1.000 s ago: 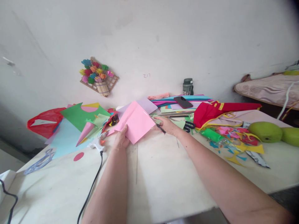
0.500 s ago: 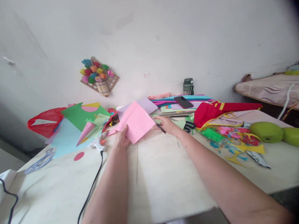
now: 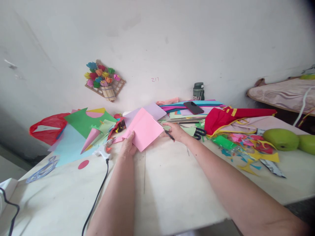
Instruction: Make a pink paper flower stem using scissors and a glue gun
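Folded pink paper (image 3: pixel 145 131) is held up above the table by my left hand (image 3: pixel 128 146), whose thumb lies on its lower left edge. Beside the paper's right corner, my right hand (image 3: pixel 174 131) is closed around a dark pen (image 3: pixel 169 135), which slants down to the right. The fingers farthest from me are partly hidden behind the paper. A pink paper cone (image 3: pixel 90 139) and a white glue gun (image 3: pixel 102 152) lie to the left. Dark-handled scissors (image 3: pixel 199 133) rest right of my right hand.
Coloured sheets (image 3: pixel 81 123) cover the back left, near a red bag (image 3: pixel 48 127). A phone (image 3: pixel 193 107) lies on stacked paper below a bottle (image 3: pixel 198 91). Paper scraps (image 3: pixel 251 157) and green fruit (image 3: pixel 280 139) are at the right. A black cord (image 3: pixel 100 186) crosses the table.
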Motion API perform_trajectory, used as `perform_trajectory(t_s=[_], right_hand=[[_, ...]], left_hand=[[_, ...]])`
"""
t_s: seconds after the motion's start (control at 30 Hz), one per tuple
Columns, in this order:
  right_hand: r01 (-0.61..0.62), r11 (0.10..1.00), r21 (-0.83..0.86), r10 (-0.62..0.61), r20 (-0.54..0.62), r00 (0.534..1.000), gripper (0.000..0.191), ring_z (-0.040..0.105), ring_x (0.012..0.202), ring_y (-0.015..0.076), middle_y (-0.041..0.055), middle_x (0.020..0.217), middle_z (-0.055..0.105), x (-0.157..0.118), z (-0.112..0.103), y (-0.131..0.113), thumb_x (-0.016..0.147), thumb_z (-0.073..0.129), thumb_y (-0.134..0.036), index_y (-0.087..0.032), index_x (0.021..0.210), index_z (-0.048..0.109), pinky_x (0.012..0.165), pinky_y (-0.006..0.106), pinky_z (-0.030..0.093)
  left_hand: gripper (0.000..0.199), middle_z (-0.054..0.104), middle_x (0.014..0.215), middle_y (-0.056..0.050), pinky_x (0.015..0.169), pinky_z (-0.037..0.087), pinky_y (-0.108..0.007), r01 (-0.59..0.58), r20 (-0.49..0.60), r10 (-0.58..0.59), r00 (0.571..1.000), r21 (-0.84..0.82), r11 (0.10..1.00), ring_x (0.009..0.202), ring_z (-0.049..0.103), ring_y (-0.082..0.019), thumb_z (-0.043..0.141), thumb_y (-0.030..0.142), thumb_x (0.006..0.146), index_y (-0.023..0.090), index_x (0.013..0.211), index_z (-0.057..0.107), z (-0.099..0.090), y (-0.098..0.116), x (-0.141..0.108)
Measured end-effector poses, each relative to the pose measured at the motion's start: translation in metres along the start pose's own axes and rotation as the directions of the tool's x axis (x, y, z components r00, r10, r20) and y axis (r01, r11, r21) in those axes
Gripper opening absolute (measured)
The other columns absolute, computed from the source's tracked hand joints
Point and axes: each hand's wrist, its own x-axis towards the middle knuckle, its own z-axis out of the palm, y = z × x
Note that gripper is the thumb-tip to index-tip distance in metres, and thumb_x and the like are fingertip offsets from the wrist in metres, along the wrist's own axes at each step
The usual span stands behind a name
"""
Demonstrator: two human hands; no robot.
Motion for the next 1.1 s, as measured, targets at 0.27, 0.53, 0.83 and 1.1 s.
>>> perform_trajectory(t_s=[0.27,0.53,0.83,1.1], right_hand=[[-0.023,0.999,0.04,0.022,0.025,0.999,0.069,0.037,0.033,0.0053,-0.0072,0.048,0.048,-0.0006,0.0021,-0.0013,0.055,0.068,-0.036,-0.023,0.118,0.043,0.029,0.018,0.034],[0.039,0.995,-0.091,-0.04,-0.005,0.999,0.07,0.041,0.035,0.008,-0.0069,0.05,0.05,-0.0014,-0.0004,0.0,0.056,0.066,-0.043,-0.025,0.119,0.042,0.033,0.021,0.036],[0.069,0.981,-0.179,-0.077,-0.041,0.996,0.065,0.047,0.041,0.0077,-0.0059,0.058,0.054,-0.0033,-0.0033,-0.0017,0.059,0.066,-0.039,-0.025,0.119,0.043,0.044,0.021,0.039],[0.055,0.989,-0.14,-0.062,-0.05,0.997,0.069,0.045,0.039,0.0069,-0.0073,0.053,0.051,-0.0023,-0.0027,0.0001,0.06,0.065,-0.042,-0.023,0.121,0.041,0.043,0.022,0.04]], left_hand=[[0.028,0.063,0.093,-0.007,0.086,0.044,-0.028,0.001,0.001,-0.001,1.0,0.014,1.0,0.093,0.057,-0.017,0.059,0.011,0.07,0.016,0.098,0.056,-0.0015,-0.0007,0.002],[0.026,0.063,0.092,-0.006,0.084,0.046,-0.026,-0.007,0.021,0.006,1.0,0.042,0.999,0.089,0.059,-0.016,0.06,0.011,0.069,0.016,0.094,0.057,-0.0039,-0.0006,0.0025],[0.024,0.061,0.1,-0.004,0.081,0.048,-0.028,-0.003,0.051,-0.003,0.999,0.123,0.992,0.095,0.057,-0.017,0.058,0.013,0.071,0.021,0.094,0.057,-0.0029,-0.0009,-0.0002],[0.029,0.062,0.096,-0.005,0.084,0.046,-0.026,0.017,0.091,-0.024,0.996,0.079,0.997,0.09,0.058,-0.015,0.06,0.012,0.069,0.018,0.098,0.056,-0.0003,-0.0011,-0.0032]])
